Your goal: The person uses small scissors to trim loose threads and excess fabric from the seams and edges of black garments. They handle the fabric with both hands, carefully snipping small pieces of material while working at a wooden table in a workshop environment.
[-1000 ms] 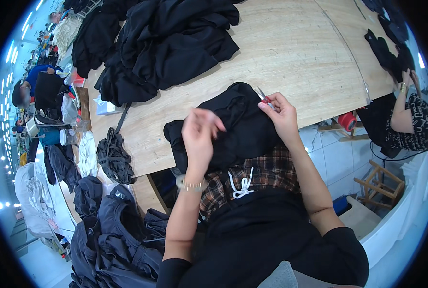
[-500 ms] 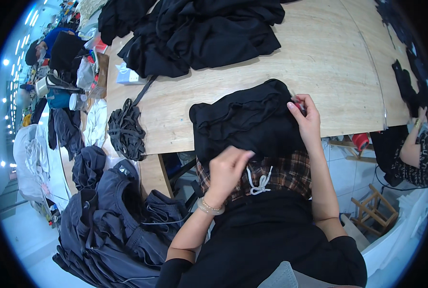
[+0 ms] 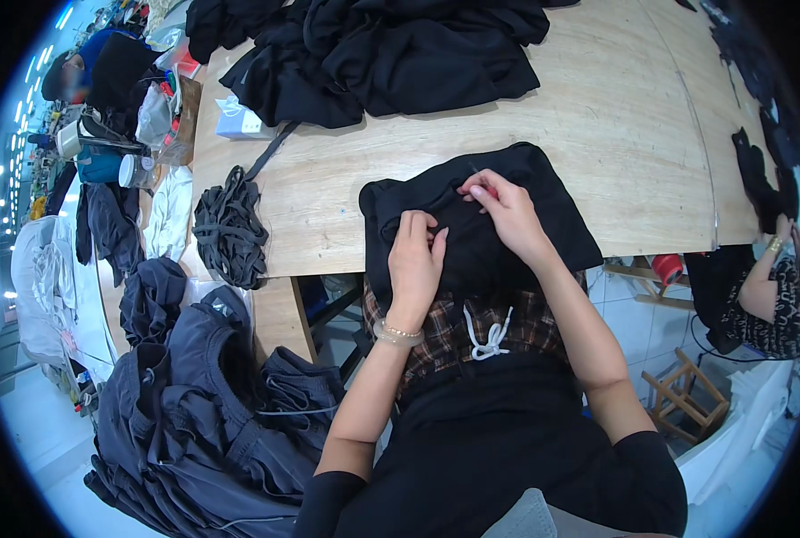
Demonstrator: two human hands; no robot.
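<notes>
A black garment lies over the near edge of the table and hangs down onto my lap. On its left part rests my left hand, its fingers bent and closed on a fold of the cloth. My right hand is above the garment's middle, closed around a small red-handled tool. The tool's thin dark tip points toward the far side, and most of it is hidden by my fingers, so its exact kind does not show.
More black garments are heaped at the back of the wooden table. A tissue box and a bundle of dark straps lie to the left. Dark grey garments are piled at my left. Another person's arm shows at right, near a wooden stool.
My right hand has moved left with the red-handled tool, from the garment's right edge to over its middle. My left hand has moved forward onto the cloth. The view has shifted slightly.
</notes>
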